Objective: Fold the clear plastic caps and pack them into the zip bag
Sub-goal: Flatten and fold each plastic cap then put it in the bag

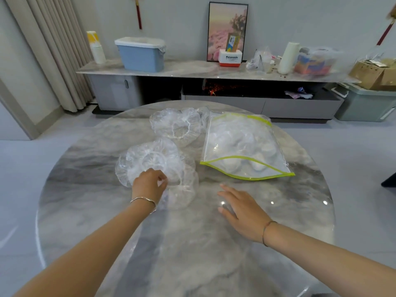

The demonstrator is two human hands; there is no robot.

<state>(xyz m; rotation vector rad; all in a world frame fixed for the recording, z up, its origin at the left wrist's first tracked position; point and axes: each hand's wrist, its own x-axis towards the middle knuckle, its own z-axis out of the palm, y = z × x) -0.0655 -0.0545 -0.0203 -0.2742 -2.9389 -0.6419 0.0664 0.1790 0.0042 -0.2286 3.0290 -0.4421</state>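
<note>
A round marble table (192, 254) seen from above, with two bare arms reaching in from the near edge. The left hand (149, 184) has curled fingers (161, 179) that pinch the near rim of a near pile of clear plastic caps (154, 159), which spreads away from the fingertips toward the far side. The plastic is see-through, so the number of caps there is unclear. The right hand (242, 213) lies flat with straight, spread fingers, holding nothing, near the pile but apart from it. Far right of that hand lies a green-edged zip bag (242, 133), mouth gaping toward the near side, with folded caps (229, 162) inside. A far pile of caps (177, 125) sits just left of the bag.
</note>
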